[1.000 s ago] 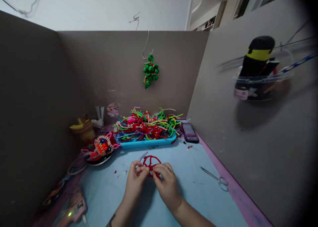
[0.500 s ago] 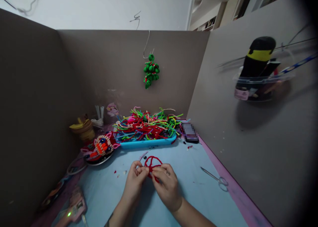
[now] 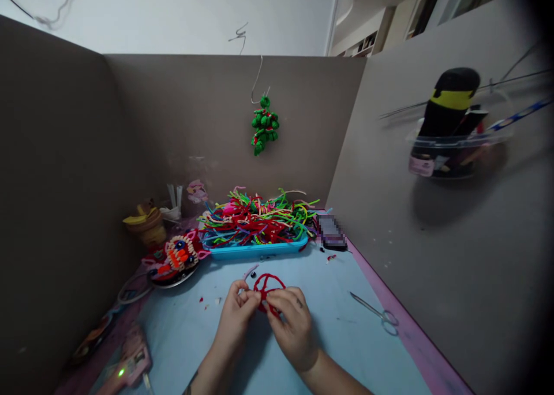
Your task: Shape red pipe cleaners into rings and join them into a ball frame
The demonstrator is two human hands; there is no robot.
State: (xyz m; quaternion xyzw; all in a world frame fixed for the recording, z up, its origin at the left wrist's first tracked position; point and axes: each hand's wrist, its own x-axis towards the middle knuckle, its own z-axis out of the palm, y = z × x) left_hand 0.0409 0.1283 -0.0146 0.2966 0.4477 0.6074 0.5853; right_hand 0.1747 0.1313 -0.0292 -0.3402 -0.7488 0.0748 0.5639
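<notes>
Between both hands, above the blue table cover, is a round frame of red pipe cleaners (image 3: 270, 277) with spokes crossing inside it. My left hand (image 3: 237, 309) pinches its left side near the middle with thumb and fingertips. From the other side, my right hand (image 3: 294, 323) closes thumb and fingers on its lower right part, hiding some of the ring. Just behind the left fingers lie a small black bead (image 3: 253, 274) and a short lilac pipe cleaner piece (image 3: 249, 270).
A blue tray (image 3: 259, 251) heaped with coloured pipe cleaners stands at the back. Scissors (image 3: 375, 311) lie at right, a phone (image 3: 331, 232) at back right. A red-orange figure (image 3: 179, 254) sits at left, near a pink glue gun (image 3: 136, 354). Grey panels surround the table.
The right hand has turned slightly, showing more of its back. Both hands stay pinched on the red frame. The whole view has shifted very slightly.
</notes>
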